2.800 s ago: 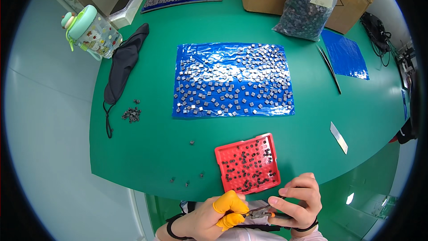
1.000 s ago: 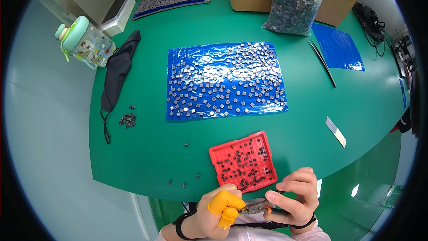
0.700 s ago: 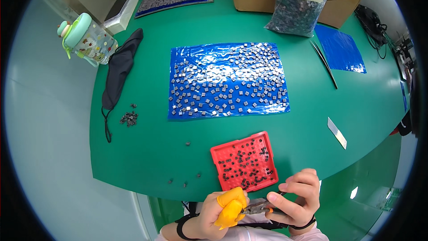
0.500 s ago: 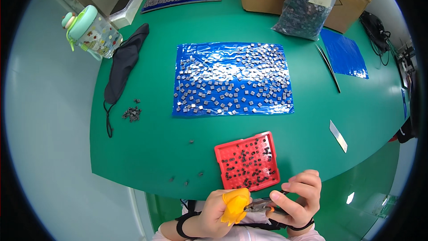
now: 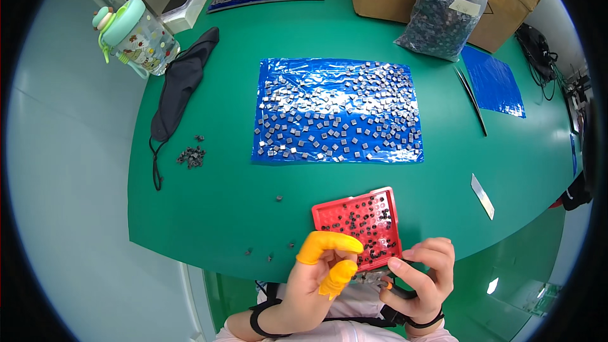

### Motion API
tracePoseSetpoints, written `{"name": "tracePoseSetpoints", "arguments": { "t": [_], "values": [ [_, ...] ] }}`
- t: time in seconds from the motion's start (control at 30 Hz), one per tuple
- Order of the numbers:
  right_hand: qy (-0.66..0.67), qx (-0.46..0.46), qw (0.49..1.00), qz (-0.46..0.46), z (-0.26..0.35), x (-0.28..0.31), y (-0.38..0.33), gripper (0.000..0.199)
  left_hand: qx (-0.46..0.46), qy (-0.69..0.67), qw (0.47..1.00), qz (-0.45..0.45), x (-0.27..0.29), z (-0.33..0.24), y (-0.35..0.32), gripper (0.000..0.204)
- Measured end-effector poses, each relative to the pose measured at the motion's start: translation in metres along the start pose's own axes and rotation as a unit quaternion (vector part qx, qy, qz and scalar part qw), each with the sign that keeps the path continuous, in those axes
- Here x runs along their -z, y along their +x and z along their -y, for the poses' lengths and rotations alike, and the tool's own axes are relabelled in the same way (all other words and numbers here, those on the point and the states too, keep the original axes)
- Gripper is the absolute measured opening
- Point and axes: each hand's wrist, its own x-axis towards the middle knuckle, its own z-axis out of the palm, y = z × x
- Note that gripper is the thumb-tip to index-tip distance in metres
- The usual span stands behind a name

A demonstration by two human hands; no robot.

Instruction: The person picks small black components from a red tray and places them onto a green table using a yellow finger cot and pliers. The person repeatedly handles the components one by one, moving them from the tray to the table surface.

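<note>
Yellow finger cots cover the thumb and forefinger of my left hand point(image 5: 323, 278), which is over the near left part of a red tray point(image 5: 321, 212). Its thumb and forefinger are apart, with nothing visible between them. Many small black pieces are scattered across the tray's dimpled floor. At the tray's near right corner, my right hand point(image 5: 423, 282) is closed round a pair of pliers point(image 5: 371, 277) with metal jaws and a bit of orange near the pivot. Part of the pliers is hidden by my fingers.
Behind the tray, a blue film sheet point(image 5: 272, 155) carries many small grey squares. A dark pile point(image 5: 192, 157) and loose bits point(image 5: 278, 198) lie left. Tweezers point(image 5: 472, 101), a blade point(image 5: 482, 196) and a filled bag point(image 5: 440, 22) are right; a bottle point(image 5: 142, 38) stands far left.
My left hand has moved up and away from the pliers to over the tray, and its thumb and forefinger have parted. The right hand still holds the pliers. The whole view has shifted slightly.
</note>
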Motion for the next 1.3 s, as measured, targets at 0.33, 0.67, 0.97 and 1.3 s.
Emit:
{"name": "tracePoseSetpoints", "arguments": {
  "t": [0.33,0.67,0.97,1.3],
  "values": [
    [0.080,-0.058,0.995,-0.004,-0.003,-0.001,-0.001,0.046,-0.139,0.216,0.966,0.015,0.006,-0.014,0.000,0.024],
    [0.111,-0.013,0.994,0.005,-0.004,0.004,-0.002,0.045,-0.152,0.177,0.972,0.003,0.009,-0.011,-0.004,0.015],
    [-0.031,-0.081,0.996,-0.025,-0.010,0.010,0.007,0.044,0.016,-0.083,0.996,-0.003,0.012,-0.006,-0.009,0.011],
    [-0.091,-0.091,0.990,0.063,-0.025,0.012,0.006,0.050,-0.032,0.036,0.998,-0.033,0.005,-0.014,-0.010,0.009]
  ]
}}
